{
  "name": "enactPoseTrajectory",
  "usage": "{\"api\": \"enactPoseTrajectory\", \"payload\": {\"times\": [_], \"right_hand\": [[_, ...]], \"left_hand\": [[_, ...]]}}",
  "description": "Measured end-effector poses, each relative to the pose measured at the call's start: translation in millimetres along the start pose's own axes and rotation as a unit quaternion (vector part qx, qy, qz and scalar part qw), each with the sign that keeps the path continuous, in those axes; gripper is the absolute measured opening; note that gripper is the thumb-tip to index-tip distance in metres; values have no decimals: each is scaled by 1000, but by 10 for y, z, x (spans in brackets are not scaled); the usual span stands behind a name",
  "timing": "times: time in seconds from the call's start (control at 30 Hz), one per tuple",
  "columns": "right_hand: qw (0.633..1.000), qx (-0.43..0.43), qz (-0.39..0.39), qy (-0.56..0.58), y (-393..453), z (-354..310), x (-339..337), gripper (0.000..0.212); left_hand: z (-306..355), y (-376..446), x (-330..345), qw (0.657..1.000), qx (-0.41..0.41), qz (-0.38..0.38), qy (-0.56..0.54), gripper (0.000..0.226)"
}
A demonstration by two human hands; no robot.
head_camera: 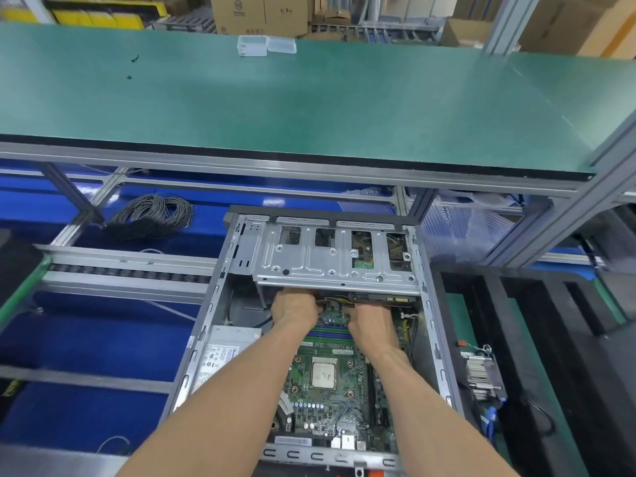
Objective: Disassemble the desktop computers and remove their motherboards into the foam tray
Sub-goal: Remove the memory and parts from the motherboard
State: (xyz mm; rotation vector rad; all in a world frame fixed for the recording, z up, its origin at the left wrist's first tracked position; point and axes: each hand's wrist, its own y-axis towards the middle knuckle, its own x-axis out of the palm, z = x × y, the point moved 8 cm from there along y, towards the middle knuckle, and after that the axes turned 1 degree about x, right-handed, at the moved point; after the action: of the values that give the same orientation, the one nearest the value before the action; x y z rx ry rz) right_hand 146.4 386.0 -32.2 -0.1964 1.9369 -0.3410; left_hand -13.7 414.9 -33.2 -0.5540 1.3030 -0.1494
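Note:
An open desktop computer case [206, 325] lies below the bench with its green motherboard [327, 401] exposed and a bare CPU [323, 375] at its middle. A silver drive cage [330, 256] spans the far end of the case. My left hand [296, 309] and my right hand [370, 321] reach side by side under the cage's near edge, at the board's far end by a bundle of yellow and black cables [335, 301]. The fingers of both hands are hidden under the cage, so what they hold cannot be seen. The black foam tray [550, 304] sits to the right.
A power supply [220, 356] fills the case's left side. A removed part with a heatsink [483, 373] lies on the foam at right. A coil of black cable [155, 215] rests on the blue surface at left. The green bench [309, 105] above carries a clear plastic box [253, 45].

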Motion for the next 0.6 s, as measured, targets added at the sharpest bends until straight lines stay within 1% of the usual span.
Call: {"api": "enactPoseTrajectory", "payload": {"times": [0.07,0.13,0.17,0.2,0.3,0.37,0.6], "right_hand": [[1000,10,11,19,-5,11,-11,44],[998,32,24,41,-9,40,-33,31],[998,38,29,52,-21,43,-50,28],[997,39,26,58,-21,37,-53,28],[999,30,-29,34,17,11,-14,37],[997,37,-49,40,55,15,-9,37],[999,20,-42,-4,31,-52,-83,31]], "left_hand": [[3,-8,-11,1000,1,0,3,52],[7,-18,-12,1000,3,-3,7,54],[10,-23,-11,1000,3,-5,8,55],[11,-24,-15,1000,3,-5,7,56],[9,-17,-28,1000,4,2,2,55],[3,-14,-14,1000,1,-1,4,55],[-15,12,0,1000,-11,-5,-13,56]]}}
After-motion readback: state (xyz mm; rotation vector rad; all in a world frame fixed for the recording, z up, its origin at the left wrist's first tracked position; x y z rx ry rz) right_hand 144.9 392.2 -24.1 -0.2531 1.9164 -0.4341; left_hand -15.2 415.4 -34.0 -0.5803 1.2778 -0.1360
